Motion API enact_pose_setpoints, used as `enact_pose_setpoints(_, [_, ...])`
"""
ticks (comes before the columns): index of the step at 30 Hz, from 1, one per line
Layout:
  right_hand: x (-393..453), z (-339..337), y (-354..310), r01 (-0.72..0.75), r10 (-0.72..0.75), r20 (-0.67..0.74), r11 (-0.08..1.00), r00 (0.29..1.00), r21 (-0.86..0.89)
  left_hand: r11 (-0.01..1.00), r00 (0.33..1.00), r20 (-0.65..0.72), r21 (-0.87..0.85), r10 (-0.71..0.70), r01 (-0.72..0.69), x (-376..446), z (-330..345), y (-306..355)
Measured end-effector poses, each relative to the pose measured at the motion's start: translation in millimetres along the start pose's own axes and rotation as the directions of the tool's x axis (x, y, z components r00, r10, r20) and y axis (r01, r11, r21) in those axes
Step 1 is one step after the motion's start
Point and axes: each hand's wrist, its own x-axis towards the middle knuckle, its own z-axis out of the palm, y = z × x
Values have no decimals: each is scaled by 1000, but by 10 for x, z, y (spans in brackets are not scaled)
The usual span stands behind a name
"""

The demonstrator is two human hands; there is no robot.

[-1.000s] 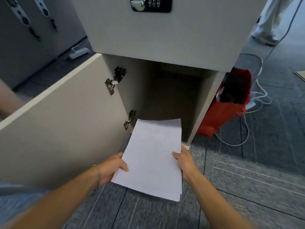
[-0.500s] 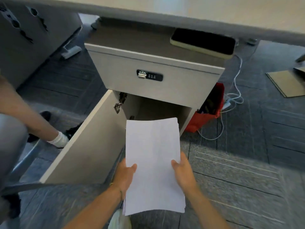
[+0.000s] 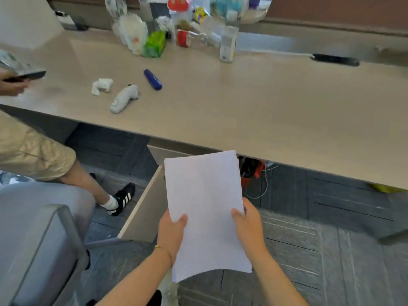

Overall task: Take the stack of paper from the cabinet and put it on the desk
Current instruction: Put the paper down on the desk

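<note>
A stack of white paper (image 3: pixel 206 208) hangs in the air in front of the desk edge, held by both of my hands. My left hand (image 3: pixel 171 234) grips its left edge with the thumb on top. My right hand (image 3: pixel 248 228) grips its right edge the same way. The beige desk (image 3: pixel 254 102) spans the view above the paper. Under it, the cabinet's open door (image 3: pixel 145 208) shows to the left of the paper; the paper hides the cabinet opening.
On the desk lie a white controller (image 3: pixel 123 98), a crumpled tissue (image 3: pixel 102 85) and a blue pen case (image 3: pixel 152 79); bottles and packets crowd the back. A person's leg (image 3: pixel 88 184) and a grey chair (image 3: pixel 37 239) stand at the left. A red bag (image 3: pixel 251 173) sits under the desk.
Both hands lifted the paper out of the cabinet and upward. The view rose from the cabinet to above the desk, so the desktop now shows.
</note>
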Motion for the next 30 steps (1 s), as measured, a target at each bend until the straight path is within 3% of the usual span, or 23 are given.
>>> enact_pose_setpoints(7, [83, -561, -1202, 26, -12, -105, 991, 994, 132, 974, 973, 41, 13, 226, -227, -338, 512, 1336])
enact_pose_setpoints(11, [363, -756, -1781, 31, 9, -191, 978, 982, 207, 957, 953, 81, -30, 290, -289, -226, 817, 1948])
enact_pose_setpoints(15, [702, -886, -2328, 88, -31, -246, 971, 969, 224, 932, 932, 83, 57, 353, -358, 124, 1123, 2458])
enact_pose_setpoints(17, [912, -931, -2536, 96, -36, -271, 972, 962, 215, 926, 930, 57, 89, 362, -366, 362, 1268, 2679])
enact_pose_setpoints(24, [1633, -964, -2901, 138, -36, -385, 960, 922, 242, 957, 954, 78, -45, 289, -286, 1108, 1656, 3218])
enact_pose_setpoints(30, [2221, -976, -2883, 147, -21, -375, 939, 927, 312, 965, 965, 61, -86, 254, -249, 1527, 1872, 3453])
